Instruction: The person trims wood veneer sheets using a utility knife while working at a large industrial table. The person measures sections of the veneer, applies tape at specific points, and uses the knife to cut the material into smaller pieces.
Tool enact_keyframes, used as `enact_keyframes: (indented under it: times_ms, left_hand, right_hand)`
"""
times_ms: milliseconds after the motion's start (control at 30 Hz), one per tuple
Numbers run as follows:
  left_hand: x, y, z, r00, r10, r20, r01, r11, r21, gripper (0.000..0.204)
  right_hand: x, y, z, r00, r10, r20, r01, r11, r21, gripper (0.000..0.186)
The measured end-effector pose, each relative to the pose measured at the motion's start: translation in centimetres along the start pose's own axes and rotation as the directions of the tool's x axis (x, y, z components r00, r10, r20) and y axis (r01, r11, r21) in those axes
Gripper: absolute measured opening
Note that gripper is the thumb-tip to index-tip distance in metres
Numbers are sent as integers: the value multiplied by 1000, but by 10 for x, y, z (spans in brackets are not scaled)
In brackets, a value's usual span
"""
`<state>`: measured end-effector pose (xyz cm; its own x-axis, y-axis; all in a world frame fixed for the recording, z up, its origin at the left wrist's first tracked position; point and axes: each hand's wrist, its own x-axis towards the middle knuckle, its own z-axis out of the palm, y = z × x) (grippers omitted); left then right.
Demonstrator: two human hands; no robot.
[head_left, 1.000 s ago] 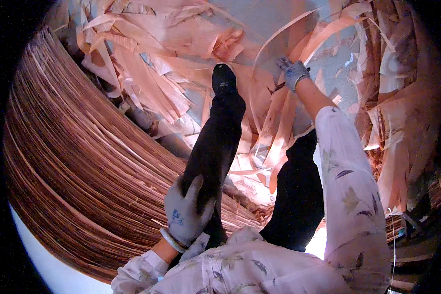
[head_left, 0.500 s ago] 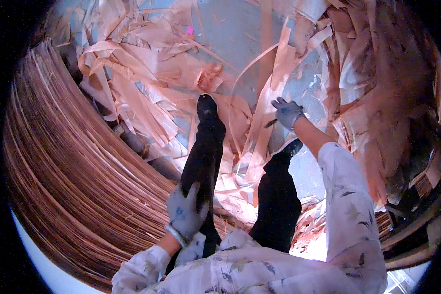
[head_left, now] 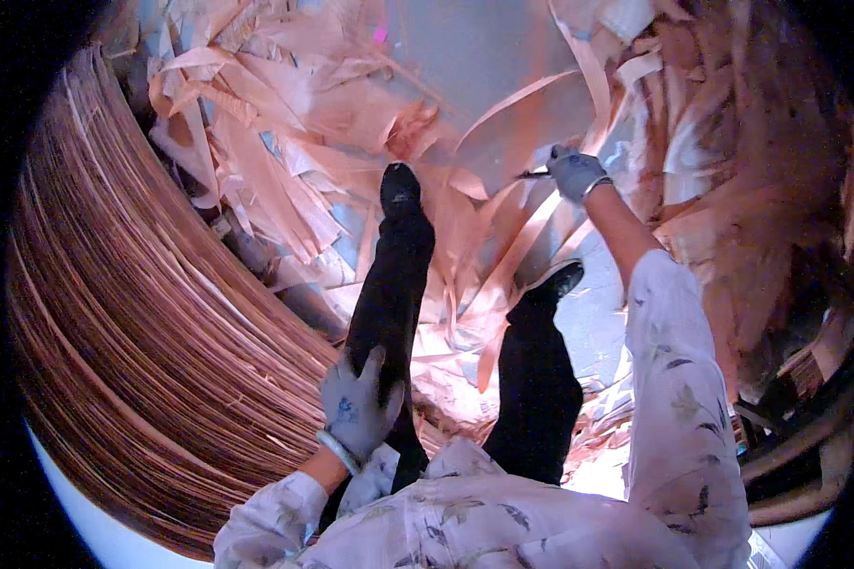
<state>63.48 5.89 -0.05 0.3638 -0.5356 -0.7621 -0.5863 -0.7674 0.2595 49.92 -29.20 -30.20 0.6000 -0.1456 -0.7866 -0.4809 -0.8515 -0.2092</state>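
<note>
My left hand (head_left: 356, 406), in a pale grey work glove, rests on my left leg in black trousers (head_left: 385, 294) with its fingers spread and nothing in it. Reaching forward over the floor, my gloved right hand (head_left: 577, 174) is closed. A slim dark tool (head_left: 535, 174) sticks out of it to the left; its exact kind is too small to make out. A long pale wood veneer strip (head_left: 538, 223) runs to the same hand and appears gripped in it. Beyond, a curved length of veneer (head_left: 592, 76) rises from the floor.
A tall stack of veneer sheets (head_left: 152, 322) curves along my left side. Torn veneer scraps (head_left: 275, 180) litter the grey floor (head_left: 455, 47) ahead. More loose veneer (head_left: 702, 142) is heaped at the right. My shoes (head_left: 400, 187) stand among the scraps.
My right hand has moved forward and slightly right, its fingers closing. The veneer strip beneath it has lifted and bent. My left hand stays on the leg.
</note>
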Motion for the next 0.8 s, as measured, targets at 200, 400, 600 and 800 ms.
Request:
enact_keyframes:
  times_ms: [200,400,600,800]
  left_hand:
    - [-7,1,-8,991,-101,90,98,994,37,49]
    - [2,32,-71,930,319,-183,-364,873,-324,41]
    - [24,141,-224,865,457,207,311,-165,-936,27]
    - [4,169,-284,732,673,107,306,-186,-934,23]
  right_hand:
    - [-113,61,-144,989,2,-151,102,730,676,22]
    - [-284,-42,-290,995,21,-95,92,121,988,25]
    - [-408,-91,-329,937,30,-349,350,-59,935,34]
    - [-467,-115,-312,896,62,-439,441,-239,865,46]
